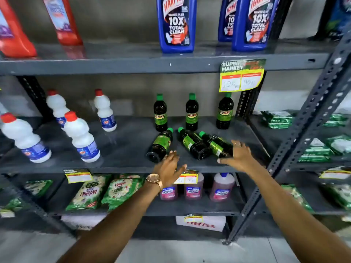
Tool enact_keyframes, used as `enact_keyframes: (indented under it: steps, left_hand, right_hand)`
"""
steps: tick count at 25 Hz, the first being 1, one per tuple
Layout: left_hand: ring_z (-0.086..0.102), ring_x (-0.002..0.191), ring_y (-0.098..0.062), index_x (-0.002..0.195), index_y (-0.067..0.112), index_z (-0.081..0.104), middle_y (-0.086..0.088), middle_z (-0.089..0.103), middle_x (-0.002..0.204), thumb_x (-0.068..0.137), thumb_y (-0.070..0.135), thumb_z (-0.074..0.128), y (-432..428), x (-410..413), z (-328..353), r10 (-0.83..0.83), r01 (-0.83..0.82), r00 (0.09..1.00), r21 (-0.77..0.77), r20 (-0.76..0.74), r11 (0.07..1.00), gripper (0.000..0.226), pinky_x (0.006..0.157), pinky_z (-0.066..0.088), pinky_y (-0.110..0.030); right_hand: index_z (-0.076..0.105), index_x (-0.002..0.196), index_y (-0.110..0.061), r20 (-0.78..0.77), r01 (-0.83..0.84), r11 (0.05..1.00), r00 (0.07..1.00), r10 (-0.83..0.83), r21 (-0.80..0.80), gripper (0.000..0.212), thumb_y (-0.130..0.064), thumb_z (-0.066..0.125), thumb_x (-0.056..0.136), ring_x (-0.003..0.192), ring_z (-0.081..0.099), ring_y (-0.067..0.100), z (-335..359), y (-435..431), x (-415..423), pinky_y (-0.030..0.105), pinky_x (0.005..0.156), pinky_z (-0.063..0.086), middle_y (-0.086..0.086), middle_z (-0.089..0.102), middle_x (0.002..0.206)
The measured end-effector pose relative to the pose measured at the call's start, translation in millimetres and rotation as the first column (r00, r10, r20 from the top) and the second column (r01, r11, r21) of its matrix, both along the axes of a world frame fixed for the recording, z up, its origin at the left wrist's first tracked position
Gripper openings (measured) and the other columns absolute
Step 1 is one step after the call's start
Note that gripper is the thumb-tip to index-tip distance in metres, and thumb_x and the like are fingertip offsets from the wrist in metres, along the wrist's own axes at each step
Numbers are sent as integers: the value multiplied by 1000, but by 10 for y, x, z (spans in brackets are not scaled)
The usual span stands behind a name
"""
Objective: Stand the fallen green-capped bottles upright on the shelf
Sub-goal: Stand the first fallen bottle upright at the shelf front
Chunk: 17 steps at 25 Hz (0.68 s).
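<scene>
Three dark green-capped bottles stand upright at the back of the grey middle shelf: left, middle and right. In front of them three more lie on their sides, caps pointing to the back: a left one, a middle one and a right one. My right hand rests against the base of the right fallen bottle, fingers spread, not closed around it. My left hand, with a watch on the wrist, hovers open just in front of the left fallen bottle's base.
White red-capped bottles stand on the same shelf to the left. Blue bottles and red ones sit on the shelf above, where a price tag hangs. Green packets and pink bottles fill the shelf below. A perforated upright runs at right.
</scene>
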<state>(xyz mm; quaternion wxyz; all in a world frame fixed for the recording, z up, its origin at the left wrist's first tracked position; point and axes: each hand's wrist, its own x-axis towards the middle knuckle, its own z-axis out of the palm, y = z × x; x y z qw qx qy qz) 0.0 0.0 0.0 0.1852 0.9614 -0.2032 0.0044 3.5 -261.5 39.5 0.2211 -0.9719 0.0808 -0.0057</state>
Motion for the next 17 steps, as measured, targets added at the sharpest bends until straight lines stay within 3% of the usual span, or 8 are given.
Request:
enact_keyframes:
  steps: [1, 3, 6, 10, 13, 15, 17]
  left_hand:
    - [17, 146, -24, 143, 5, 26, -13, 22, 157, 96, 45, 35, -51, 93, -97, 19, -18, 997, 18, -79, 1000, 62, 118, 24, -39]
    - [16, 146, -27, 144, 3, 22, -16, 20, 157, 97, 42, 33, -151, 294, -234, 49, -46, 990, 24, -134, 999, 62, 118, 19, -38]
    - [15, 146, -25, 145, 4, 20, -15, 18, 158, 97, 32, 34, -306, 538, -344, 99, -101, 989, -17, -110, 995, 57, 118, 16, -32]
    - [23, 144, -22, 145, 9, 27, -9, 26, 156, 93, 25, 40, -370, 636, -541, 176, -176, 984, -32, 17, 984, 56, 116, 24, -32]
    - [36, 136, -26, 140, 11, 37, -9, 40, 148, 89, 25, 43, -387, 731, -593, 203, -202, 977, -26, 71, 979, 54, 113, 30, -35]
    - [42, 127, -29, 136, 11, 41, -8, 46, 141, 86, 26, 41, -404, 781, -584, 215, -215, 972, -10, 98, 977, 52, 109, 36, -39]
    - [44, 124, -30, 134, 11, 44, -8, 47, 139, 84, 28, 38, -413, 777, -588, 229, -230, 968, -10, 106, 973, 53, 106, 39, -41]
  right_hand:
    - [22, 149, 2, -135, -1, 999, 991, -4, -41, 101, -43, 77, 78, 142, 23, 37, -58, -23, 111, 39, 113, 20, 23, 28, 153]
    - [28, 145, 3, -240, -1, 999, 971, -11, -48, 100, -47, 78, 75, 138, 31, 37, -114, -76, 343, 39, 110, 29, 23, 33, 150]
    - [45, 133, -1, -278, 1, 999, 960, 11, 45, 81, -45, 78, 74, 111, 53, 29, -118, -93, 727, 34, 85, 46, 16, 51, 133]
    - [57, 94, -9, -302, 72, 969, 953, 3, 237, 49, -42, 80, 66, 81, 55, 20, -241, -136, 947, 28, 56, 39, 5, 56, 94]
    - [62, 60, -19, -51, 85, 885, 996, -69, 458, 26, -38, 79, 64, 62, 58, 20, -462, -272, 945, 26, 53, 39, -4, 60, 60]
    - [68, 76, -14, 212, 81, 824, 948, -237, 560, 25, -33, 81, 66, 72, 63, 19, -567, -350, 949, 22, 58, 42, 6, 68, 79]
    - [55, 101, -14, 354, 46, 761, 865, -354, 648, 44, -25, 84, 69, 80, 61, 1, -629, -364, 943, 6, 63, 41, 7, 62, 99]
